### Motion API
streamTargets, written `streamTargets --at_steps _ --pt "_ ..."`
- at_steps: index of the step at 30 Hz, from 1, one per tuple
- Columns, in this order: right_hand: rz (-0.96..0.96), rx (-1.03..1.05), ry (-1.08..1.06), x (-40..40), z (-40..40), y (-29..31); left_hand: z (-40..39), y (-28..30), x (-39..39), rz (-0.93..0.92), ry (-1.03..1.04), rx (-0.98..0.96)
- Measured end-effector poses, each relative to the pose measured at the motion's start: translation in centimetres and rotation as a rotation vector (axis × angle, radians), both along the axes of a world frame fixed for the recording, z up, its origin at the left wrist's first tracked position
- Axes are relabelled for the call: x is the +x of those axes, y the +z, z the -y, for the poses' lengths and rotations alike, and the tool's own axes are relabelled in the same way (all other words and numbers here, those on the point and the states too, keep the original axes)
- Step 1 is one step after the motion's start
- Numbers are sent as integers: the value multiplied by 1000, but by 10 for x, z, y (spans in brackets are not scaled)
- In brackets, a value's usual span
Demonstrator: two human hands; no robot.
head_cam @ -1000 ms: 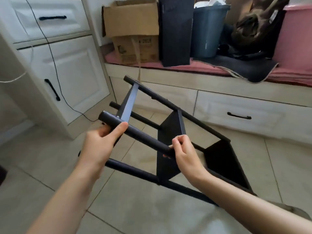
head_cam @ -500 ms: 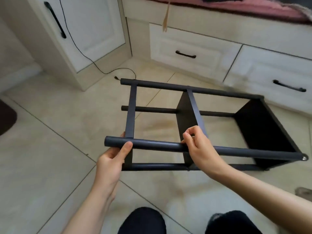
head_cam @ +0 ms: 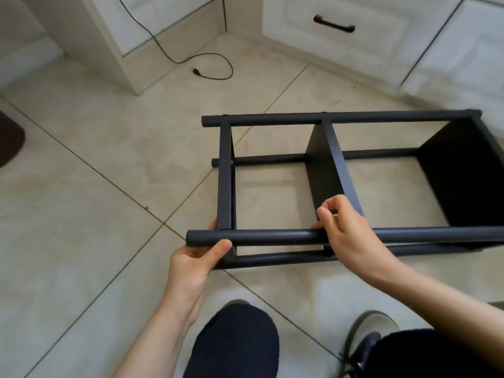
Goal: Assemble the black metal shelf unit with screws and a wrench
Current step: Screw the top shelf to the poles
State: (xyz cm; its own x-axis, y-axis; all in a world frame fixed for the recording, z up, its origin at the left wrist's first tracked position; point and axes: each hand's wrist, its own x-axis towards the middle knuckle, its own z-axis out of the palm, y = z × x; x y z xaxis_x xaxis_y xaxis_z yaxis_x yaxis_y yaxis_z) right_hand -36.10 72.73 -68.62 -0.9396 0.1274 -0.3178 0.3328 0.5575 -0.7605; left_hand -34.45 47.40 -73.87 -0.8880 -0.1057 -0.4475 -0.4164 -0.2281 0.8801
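Note:
The black metal shelf unit [head_cam: 327, 165] lies on its side on the tiled floor, its round posts running left to right and its flat shelf panels standing upright. My left hand [head_cam: 195, 259] grips the left end of the nearest upper post [head_cam: 272, 237], thumb on top. My right hand [head_cam: 345, 233] rests over the same post at the middle shelf panel [head_cam: 324, 162], with thumb and forefinger pinched together just above it. Whether they hold a screw I cannot tell. No wrench shows.
White cabinets [head_cam: 354, 36] with black drawer handles line the back. A black cable [head_cam: 207, 69] lies looped on the floor at the cabinet corner. A dark mat edge [head_cam: 9, 140] sits at far left. My knees and a shoe [head_cam: 365, 342] are at the bottom.
The shelf unit has come down from a raised tilt to lie level on the floor. My view has dropped toward the floor. Both hands stay on the near post.

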Motion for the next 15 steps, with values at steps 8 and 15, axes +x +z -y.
streamTargets --at_steps 8,15 --pt "123 192 162 -15 -5 1 11 -6 -5 -28 -51 -6" --pt "64 193 309 -29 15 1 19 4 -11 -89 -157 -164"
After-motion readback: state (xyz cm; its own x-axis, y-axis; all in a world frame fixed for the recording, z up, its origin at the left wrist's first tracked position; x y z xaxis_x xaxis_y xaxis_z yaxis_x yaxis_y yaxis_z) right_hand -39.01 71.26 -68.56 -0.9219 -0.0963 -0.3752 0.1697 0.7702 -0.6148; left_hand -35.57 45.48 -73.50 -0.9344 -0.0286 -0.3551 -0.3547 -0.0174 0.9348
